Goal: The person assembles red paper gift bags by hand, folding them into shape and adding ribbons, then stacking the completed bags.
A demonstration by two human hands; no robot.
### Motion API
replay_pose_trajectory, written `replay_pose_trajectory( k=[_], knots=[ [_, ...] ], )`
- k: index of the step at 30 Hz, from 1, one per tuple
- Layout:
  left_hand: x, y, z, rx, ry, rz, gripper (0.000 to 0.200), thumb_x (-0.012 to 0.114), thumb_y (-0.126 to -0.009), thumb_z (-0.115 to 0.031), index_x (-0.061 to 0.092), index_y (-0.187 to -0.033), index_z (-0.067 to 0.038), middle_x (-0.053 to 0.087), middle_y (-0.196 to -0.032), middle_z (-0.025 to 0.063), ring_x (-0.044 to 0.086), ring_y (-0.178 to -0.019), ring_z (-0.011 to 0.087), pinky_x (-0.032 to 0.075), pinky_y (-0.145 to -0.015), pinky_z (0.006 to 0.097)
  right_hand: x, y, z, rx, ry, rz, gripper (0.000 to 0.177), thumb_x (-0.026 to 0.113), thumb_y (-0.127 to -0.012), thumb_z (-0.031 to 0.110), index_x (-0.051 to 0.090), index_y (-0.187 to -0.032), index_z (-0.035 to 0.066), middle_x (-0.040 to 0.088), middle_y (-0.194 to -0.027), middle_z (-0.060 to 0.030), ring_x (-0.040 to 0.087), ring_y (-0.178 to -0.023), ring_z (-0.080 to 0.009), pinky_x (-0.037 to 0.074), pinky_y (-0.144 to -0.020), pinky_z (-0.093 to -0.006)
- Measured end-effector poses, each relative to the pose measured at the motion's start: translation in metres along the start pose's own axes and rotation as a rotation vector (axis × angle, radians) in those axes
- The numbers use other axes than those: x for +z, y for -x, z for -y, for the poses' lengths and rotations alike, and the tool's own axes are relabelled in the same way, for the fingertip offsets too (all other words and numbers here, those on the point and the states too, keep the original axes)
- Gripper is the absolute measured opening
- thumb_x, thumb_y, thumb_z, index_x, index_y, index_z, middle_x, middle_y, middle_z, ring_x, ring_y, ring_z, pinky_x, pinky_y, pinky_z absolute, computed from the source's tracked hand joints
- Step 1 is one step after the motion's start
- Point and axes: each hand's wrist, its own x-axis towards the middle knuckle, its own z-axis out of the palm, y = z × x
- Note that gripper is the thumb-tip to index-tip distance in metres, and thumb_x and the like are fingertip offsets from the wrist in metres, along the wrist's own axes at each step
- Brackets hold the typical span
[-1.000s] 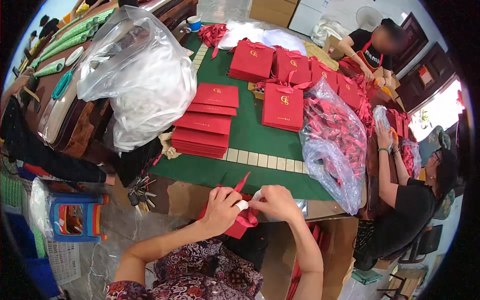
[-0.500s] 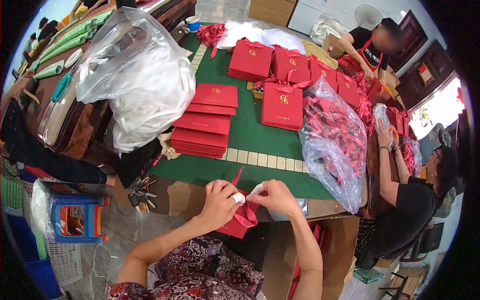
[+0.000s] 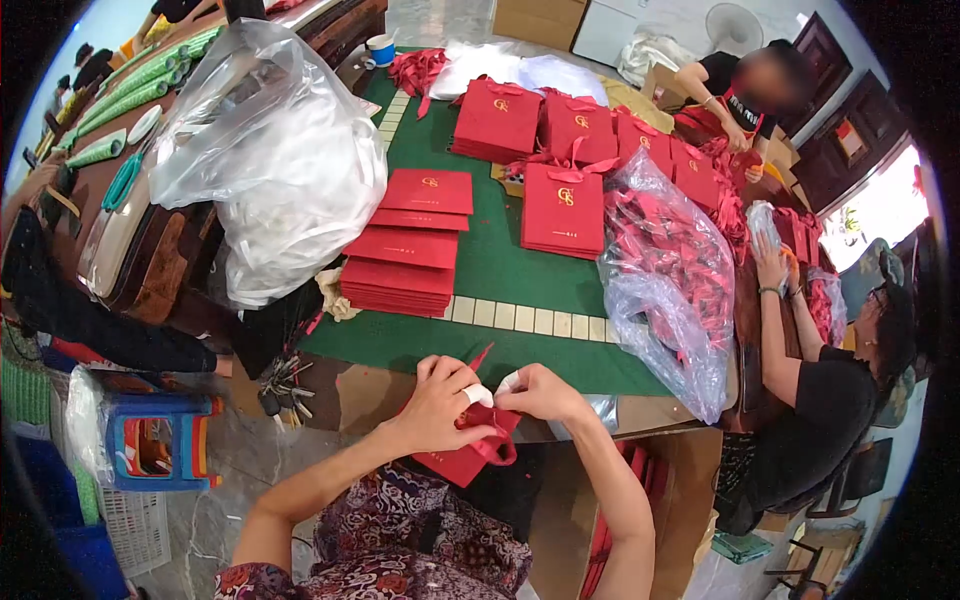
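Observation:
A red paper gift bag [image 3: 450,464] hangs tilted in front of my lap, at the table's near edge. My left hand [image 3: 440,402] is closed at the bag's top, its fingers covering part of it. Beside it my right hand [image 3: 545,394] pinches at the red ribbon [image 3: 497,449], which loops down over the bag; the exact pinch point is small and partly hidden. White tape wraps fingertips on both hands. Flat red bags [image 3: 400,285] lie stacked beyond my left hand, and a stack of ribboned bags [image 3: 563,210] lies farther back.
A clear sack of white ribbon [image 3: 290,200] stands left, and a plastic bag of red ribbons [image 3: 668,270] lies right on the green table mat [image 3: 480,290]. Two co-workers [image 3: 825,420] [image 3: 740,110] work along the right side. An open carton [image 3: 690,500] stands below right.
My hands have shifted slightly at the bag's top, with a little more room between them. The bag has swung a bit left and the hanging ribbon loop looks smaller.

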Motion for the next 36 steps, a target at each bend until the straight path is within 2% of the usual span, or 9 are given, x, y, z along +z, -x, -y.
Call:
replay_pose_trajectory(
  k=[7,11,15,22,26,29,32,34,36],
  knots=[
    [0.013,0.002,-0.011,0.009,0.007,0.113,0.023,0.082,-0.068,-0.028,0.066,-0.082,-0.019,0.058,-0.091,-0.0011,0.051,-0.1,0.0243,0.031,-0.091,0.0463,-0.002,-0.005,0.014,-0.009,-0.101,-0.255,0.025,0.069,-0.086,0.023,0.072,-0.085,-0.001,0.066,-0.071,-0.0011,0.055,-0.062,-0.0075,0.044,-0.057,-0.0262],
    [0.008,0.002,-0.002,-0.08,-0.016,-0.023,0.022,0.082,-0.067,-0.026,0.066,-0.079,-0.019,0.059,-0.09,-0.0017,0.052,-0.1,0.0242,0.031,-0.09,0.0457,-0.007,0.006,0.012,-0.141,-0.038,-0.193,0.031,0.073,-0.087,0.031,0.073,-0.085,0.0,0.066,-0.071,-0.0012,0.056,-0.063,-0.0066,0.044,-0.057,-0.0264],
    [0.005,0.002,0.001,-0.047,-0.064,-0.056,0.023,0.083,-0.065,-0.025,0.066,-0.08,-0.019,0.059,-0.087,-0.0025,0.053,-0.098,0.0239,0.031,-0.09,0.0453,-0.003,0.016,0.016,-0.055,0.138,-0.081,0.025,0.074,-0.085,0.026,0.074,-0.087,0.001,0.068,-0.073,-0.0027,0.057,-0.068,-0.0063,0.046,-0.063,-0.0252],
    [0.01,0.0,0.007,0.025,-0.097,-0.098,0.023,0.083,-0.065,-0.024,0.068,-0.081,-0.019,0.059,-0.086,-0.0034,0.052,-0.101,0.023,0.032,-0.091,0.0447,0.001,0.001,-0.006,-0.236,-0.038,0.034,0.025,0.071,-0.087,0.023,0.072,-0.094,0.0,0.069,-0.08,-0.0033,0.058,-0.071,-0.0077,0.048,-0.065,-0.0268],
    [0.01,0.0,0.0,-0.011,-0.02,-0.049,0.025,0.084,-0.066,-0.025,0.068,-0.085,-0.018,0.059,-0.088,-0.0029,0.052,-0.101,0.0241,0.032,-0.092,0.0441,0.012,-0.014,-0.011,-0.225,-0.102,-0.31,0.024,0.063,-0.093,0.023,0.07,-0.096,0.0,0.068,-0.079,-0.003,0.06,-0.071,-0.0096,0.049,-0.065,-0.0275],
    [0.003,-0.004,-0.001,-0.175,0.019,-0.05,0.03,0.081,-0.071,-0.023,0.066,-0.096,-0.014,0.059,-0.1,0.0053,0.053,-0.101,0.0282,0.034,-0.092,0.0433,0.018,-0.02,-0.009,-0.265,-0.081,-0.598,0.025,0.063,-0.093,0.025,0.068,-0.096,0.001,0.066,-0.073,-0.004,0.06,-0.064,-0.0123,0.048,-0.061,-0.031],
    [-0.002,-0.011,0.001,-0.29,0.049,-0.227,0.032,0.078,-0.077,-0.022,0.064,-0.103,-0.011,0.058,-0.102,0.0091,0.054,-0.1,0.031,0.038,-0.089,0.0417,0.025,-0.026,-0.019,-0.289,0.008,-0.73,0.024,0.062,-0.094,0.025,0.068,-0.095,0.002,0.064,-0.069,-0.0051,0.06,-0.064,-0.0119,0.048,-0.06,-0.032],
    [-0.007,-0.019,0.009,-0.303,-0.087,-0.163,0.038,0.074,-0.081,-0.026,0.061,-0.11,-0.005,0.059,-0.101,0.0133,0.056,-0.098,0.0342,0.04,-0.086,0.0412,0.029,-0.026,-0.014,-0.295,0.007,-0.749,0.023,0.062,-0.095,0.025,0.068,-0.094,0.002,0.064,-0.067,-0.0058,0.06,-0.064,-0.0119,0.047,-0.06,-0.0318],
    [-0.005,-0.027,0.009,-0.415,-0.342,0.021,0.035,0.073,-0.082,-0.029,0.065,-0.102,-0.001,0.06,-0.096,0.016,0.057,-0.095,0.0332,0.04,-0.088,0.0423,0.031,-0.02,-0.007,-0.285,-0.013,-0.726,0.018,0.062,-0.096,0.017,0.067,-0.094,0.0,0.064,-0.074,-0.0005,0.059,-0.069,-0.0071,0.048,-0.064,-0.0242]
  ],
)
